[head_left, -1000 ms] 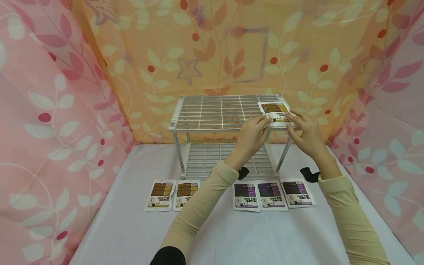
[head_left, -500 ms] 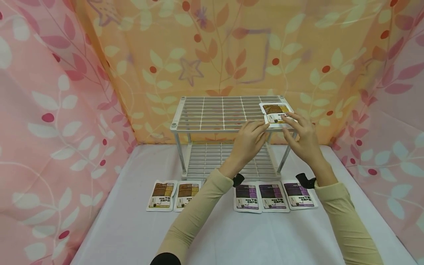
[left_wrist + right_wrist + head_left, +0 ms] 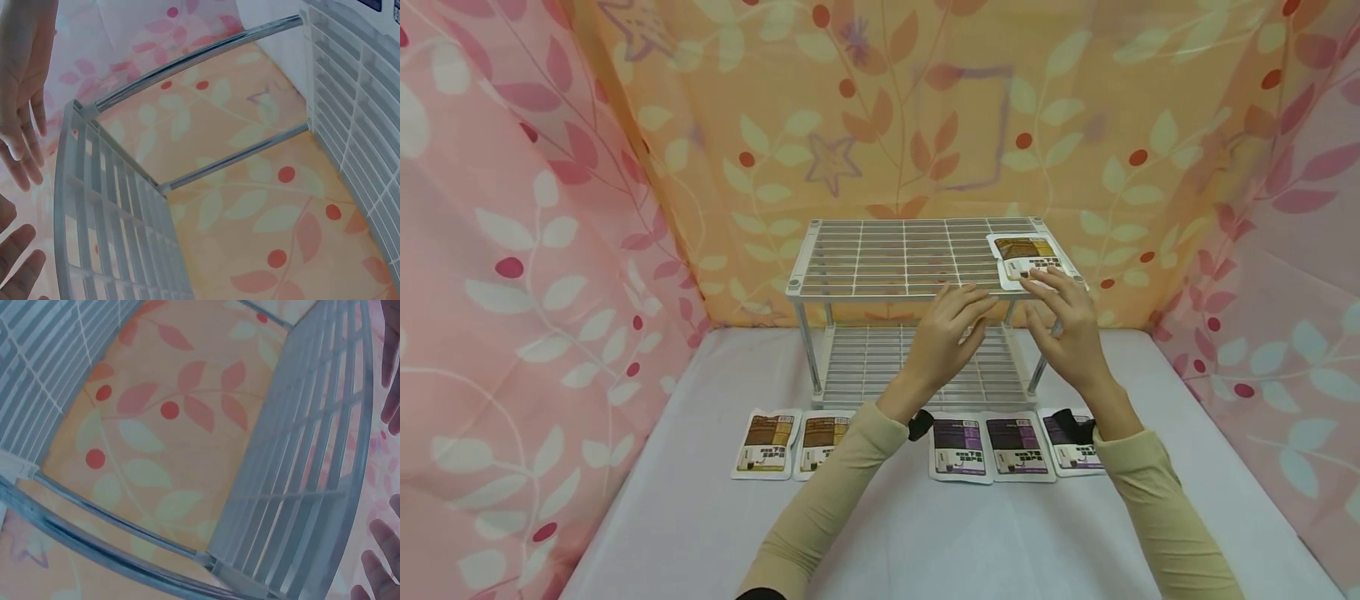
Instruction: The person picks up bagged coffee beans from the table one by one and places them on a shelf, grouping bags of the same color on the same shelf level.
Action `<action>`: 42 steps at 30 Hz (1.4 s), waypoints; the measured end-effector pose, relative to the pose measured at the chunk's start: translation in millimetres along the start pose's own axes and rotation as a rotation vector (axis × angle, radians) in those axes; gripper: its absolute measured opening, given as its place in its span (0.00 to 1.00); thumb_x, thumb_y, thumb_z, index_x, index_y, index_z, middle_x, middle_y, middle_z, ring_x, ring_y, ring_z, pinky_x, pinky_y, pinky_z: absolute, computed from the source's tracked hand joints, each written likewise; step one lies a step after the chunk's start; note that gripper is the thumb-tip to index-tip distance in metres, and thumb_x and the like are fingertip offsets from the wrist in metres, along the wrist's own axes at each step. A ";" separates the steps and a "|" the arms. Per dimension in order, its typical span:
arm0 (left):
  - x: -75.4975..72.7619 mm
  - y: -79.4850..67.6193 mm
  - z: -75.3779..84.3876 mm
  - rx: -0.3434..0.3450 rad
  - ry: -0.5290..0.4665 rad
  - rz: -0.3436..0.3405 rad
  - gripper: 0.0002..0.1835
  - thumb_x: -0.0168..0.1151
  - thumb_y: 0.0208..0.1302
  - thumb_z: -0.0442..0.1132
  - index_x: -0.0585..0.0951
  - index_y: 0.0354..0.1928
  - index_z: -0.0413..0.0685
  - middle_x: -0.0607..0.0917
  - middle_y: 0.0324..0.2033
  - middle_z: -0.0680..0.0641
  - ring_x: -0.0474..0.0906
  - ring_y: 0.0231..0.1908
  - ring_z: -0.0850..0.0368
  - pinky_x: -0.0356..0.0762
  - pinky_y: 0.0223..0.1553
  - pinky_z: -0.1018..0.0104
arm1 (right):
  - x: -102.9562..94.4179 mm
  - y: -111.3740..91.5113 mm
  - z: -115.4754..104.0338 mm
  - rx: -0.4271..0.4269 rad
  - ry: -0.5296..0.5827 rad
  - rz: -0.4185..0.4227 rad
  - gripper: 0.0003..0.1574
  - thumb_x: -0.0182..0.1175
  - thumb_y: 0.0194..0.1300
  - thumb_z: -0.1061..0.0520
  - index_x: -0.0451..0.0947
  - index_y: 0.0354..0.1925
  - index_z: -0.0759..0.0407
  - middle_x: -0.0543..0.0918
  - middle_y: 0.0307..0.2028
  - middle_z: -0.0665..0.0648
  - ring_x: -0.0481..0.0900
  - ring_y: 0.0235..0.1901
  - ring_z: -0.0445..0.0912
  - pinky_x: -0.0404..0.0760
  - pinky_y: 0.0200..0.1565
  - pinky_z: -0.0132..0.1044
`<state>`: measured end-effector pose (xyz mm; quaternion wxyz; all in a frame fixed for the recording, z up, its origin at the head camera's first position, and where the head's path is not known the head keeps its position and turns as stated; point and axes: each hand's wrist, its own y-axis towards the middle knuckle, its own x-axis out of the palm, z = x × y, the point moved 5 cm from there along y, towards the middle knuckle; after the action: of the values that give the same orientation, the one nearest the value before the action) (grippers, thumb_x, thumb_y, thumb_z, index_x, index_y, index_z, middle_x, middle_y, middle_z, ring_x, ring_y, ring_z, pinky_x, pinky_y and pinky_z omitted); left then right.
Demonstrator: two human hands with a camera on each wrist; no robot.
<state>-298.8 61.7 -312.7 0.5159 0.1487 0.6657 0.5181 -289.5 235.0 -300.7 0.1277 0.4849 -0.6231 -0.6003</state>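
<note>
A flat white packet (image 3: 1024, 252) with brown and yellow print lies on the right end of the top tier of a white wire rack (image 3: 880, 258). My right hand (image 3: 1069, 329) is at the rack's front right, fingers loosely spread; its fingertips overlap the packet's near edge in the head view, and contact is unclear. Just in front of the rack's front edge, my left hand (image 3: 946, 337) is held with relaxed fingers and nothing in them. In the left wrist view, left fingers (image 3: 22, 269) are beside the upper tier. Right fingers (image 3: 382, 562) show at the right wrist view's edge.
Two brown packets (image 3: 767, 443) lie on the white cloth (image 3: 880, 550) at left, one partly behind my left sleeve. Three purple packets (image 3: 958, 447) lie at right, the rightmost partly covered by my right wrist. Patterned curtains (image 3: 512, 333) enclose the table's sides and back.
Both hands have come back toward me and down from the packet on the top tier. My left hand has let go of its edge. The packet has stayed on the rack.
</note>
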 end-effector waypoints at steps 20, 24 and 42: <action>-15.5 -48.9 -6.3 0.033 0.034 -0.010 0.19 0.61 0.59 0.34 0.77 0.54 0.46 0.79 0.53 0.47 0.70 0.60 0.52 0.54 0.68 0.54 | 32.9 -33.7 -19.9 -0.019 0.112 0.023 0.25 0.55 0.56 0.69 0.76 0.54 0.62 0.74 0.56 0.64 0.63 0.61 0.64 0.57 0.65 0.57; -16.2 -61.7 -10.7 0.015 0.034 -0.024 0.19 0.59 0.60 0.34 0.77 0.55 0.47 0.80 0.52 0.46 0.69 0.60 0.51 0.53 0.68 0.54 | 40.9 -40.1 -22.8 -0.015 0.147 0.028 0.25 0.54 0.55 0.70 0.76 0.53 0.63 0.74 0.55 0.65 0.63 0.60 0.65 0.58 0.65 0.57; -19.7 -116.0 -41.2 -0.121 0.068 -0.095 0.21 0.60 0.60 0.36 0.75 0.57 0.50 0.78 0.54 0.48 0.70 0.59 0.51 0.54 0.67 0.48 | 89.1 -70.4 -27.9 0.054 0.231 -0.084 0.26 0.57 0.55 0.72 0.74 0.55 0.64 0.73 0.55 0.64 0.67 0.57 0.58 0.65 0.61 0.44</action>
<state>-286.0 -23.5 -402.8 0.5251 0.0678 0.6566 0.5372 -281.4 163.5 -393.0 0.1602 0.5798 -0.5991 -0.5284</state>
